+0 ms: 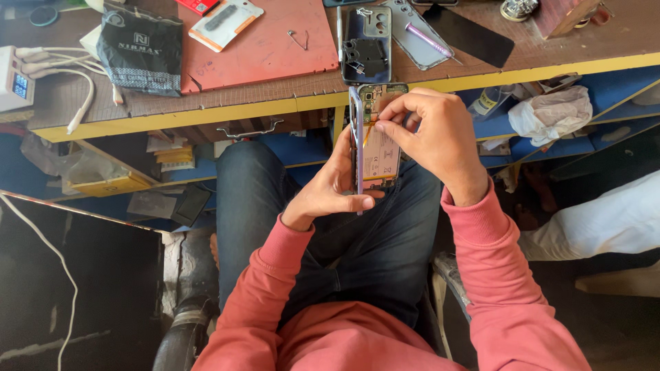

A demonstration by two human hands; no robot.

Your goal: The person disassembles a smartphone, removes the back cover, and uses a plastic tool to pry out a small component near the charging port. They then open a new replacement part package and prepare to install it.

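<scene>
Red sleeves (481, 275) fill the bottom of the view, with dark jeans (357, 233) between them. Above the lap the left hand (330, 189) cradles an opened phone (377, 134) from behind and below, fingers curled up along its left edge and the thumb lying across its lower end. The phone stands nearly upright, its back off, showing a pale battery (382, 158) and a circuit board near the top. The right hand (433, 137) comes in from the right, thumb and forefinger pressed together in a pinch on something small at the battery's upper edge; what exactly they grip is too small to tell.

Just beyond the phone, on the desk (227, 106), lies a dark phone shell (366, 45) with a second, paler back cover (412, 38) beside it and a purple tool (426, 38) across that. Farther left sits a red mat (275, 48), then a black pouch (137, 51) and white cables (75, 89).
</scene>
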